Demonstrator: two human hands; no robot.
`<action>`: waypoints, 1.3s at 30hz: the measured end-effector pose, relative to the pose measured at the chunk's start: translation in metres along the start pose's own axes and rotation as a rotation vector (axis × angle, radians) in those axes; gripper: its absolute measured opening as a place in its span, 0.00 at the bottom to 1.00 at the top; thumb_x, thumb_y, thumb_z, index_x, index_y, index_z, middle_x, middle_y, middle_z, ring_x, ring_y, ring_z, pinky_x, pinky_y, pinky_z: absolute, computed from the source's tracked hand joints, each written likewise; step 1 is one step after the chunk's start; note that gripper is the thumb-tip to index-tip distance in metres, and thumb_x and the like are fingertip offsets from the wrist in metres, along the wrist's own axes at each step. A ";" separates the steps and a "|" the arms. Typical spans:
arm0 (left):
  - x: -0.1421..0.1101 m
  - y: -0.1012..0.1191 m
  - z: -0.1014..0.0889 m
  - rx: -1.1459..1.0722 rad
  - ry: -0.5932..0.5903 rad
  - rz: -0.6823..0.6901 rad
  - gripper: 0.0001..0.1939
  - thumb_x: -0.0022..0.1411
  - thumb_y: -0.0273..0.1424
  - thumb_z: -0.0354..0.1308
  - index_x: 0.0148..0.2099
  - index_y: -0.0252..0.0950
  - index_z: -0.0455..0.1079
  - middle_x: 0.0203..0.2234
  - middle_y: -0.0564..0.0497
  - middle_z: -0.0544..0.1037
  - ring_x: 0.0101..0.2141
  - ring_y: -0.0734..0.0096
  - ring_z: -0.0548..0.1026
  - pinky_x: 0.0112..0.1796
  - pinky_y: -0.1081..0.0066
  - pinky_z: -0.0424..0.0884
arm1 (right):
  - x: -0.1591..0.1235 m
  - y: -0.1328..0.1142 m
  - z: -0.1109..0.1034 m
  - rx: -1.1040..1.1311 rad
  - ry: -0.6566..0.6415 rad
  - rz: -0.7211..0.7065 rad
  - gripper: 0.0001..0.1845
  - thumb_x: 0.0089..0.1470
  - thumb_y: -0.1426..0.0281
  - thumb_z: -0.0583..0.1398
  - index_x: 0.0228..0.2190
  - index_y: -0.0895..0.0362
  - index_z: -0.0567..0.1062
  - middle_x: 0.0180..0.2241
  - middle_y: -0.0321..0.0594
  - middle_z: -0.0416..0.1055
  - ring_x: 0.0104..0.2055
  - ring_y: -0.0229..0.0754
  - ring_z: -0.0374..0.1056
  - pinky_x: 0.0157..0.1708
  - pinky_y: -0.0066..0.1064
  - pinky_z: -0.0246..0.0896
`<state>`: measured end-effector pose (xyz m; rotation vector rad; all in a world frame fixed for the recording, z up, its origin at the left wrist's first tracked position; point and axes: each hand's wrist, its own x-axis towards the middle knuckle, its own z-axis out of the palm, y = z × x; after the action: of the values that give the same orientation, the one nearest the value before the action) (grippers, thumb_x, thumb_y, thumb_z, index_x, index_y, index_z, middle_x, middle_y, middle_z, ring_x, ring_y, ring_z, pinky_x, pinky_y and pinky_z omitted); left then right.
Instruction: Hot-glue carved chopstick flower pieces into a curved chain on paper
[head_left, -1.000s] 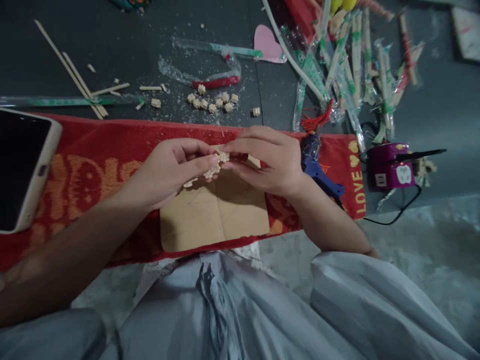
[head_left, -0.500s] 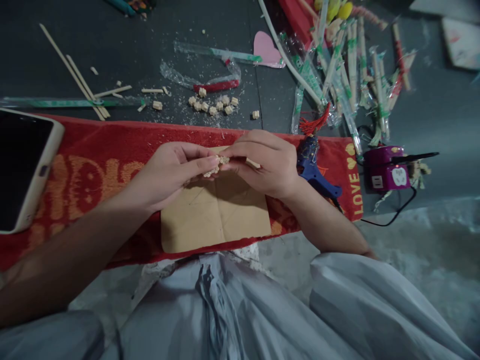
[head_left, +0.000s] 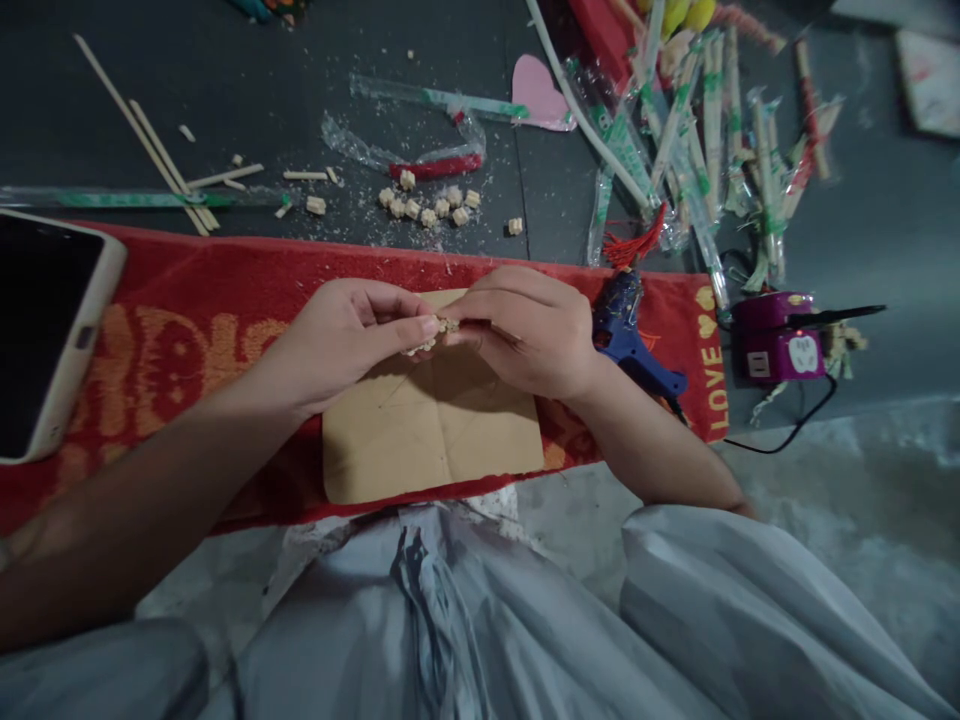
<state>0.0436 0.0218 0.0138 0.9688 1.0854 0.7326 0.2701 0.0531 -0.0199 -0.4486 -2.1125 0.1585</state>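
Between my fingertips is a small cluster of pale, flower-shaped stick pieces point(head_left: 424, 347). My left hand point(head_left: 367, 340) pinches the cluster with thumb and forefinger. From the other side my right hand point(head_left: 521, 325) closes on it with bent fingers, which hide part of it. Both hands are just above a creased tan sheet of card point(head_left: 390, 450) that lies on a red towel point(head_left: 199, 270). Close to my right wrist, a blue glue gun point(head_left: 634, 350) rests on the towel.
Several loose pale pieces point(head_left: 429, 216) and thin sticks point(head_left: 142, 140) lie on the dark table beyond the towel. A phone point(head_left: 56, 330) is at the left. At the right are wrapped sticks point(head_left: 705, 130), a red tassel point(head_left: 634, 245) and a purple power block point(head_left: 780, 335) with a cord.
My hands stay at nearly the same spot, still pinching the cluster, with only a slight shift of the fingers. The view has moved very slightly.
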 end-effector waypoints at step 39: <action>-0.003 0.001 0.011 -0.070 0.096 0.053 0.18 0.44 0.40 0.87 0.32 0.37 0.85 0.28 0.51 0.85 0.30 0.71 0.79 0.34 0.73 0.75 | 0.003 -0.002 -0.002 -0.052 -0.018 0.003 0.05 0.74 0.74 0.64 0.48 0.53 0.77 0.40 0.36 0.86 0.41 0.38 0.84 0.45 0.30 0.84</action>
<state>0.0531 0.0162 0.0179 0.9128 1.1135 0.8626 0.2701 0.0523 -0.0156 -0.4825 -2.1377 0.1096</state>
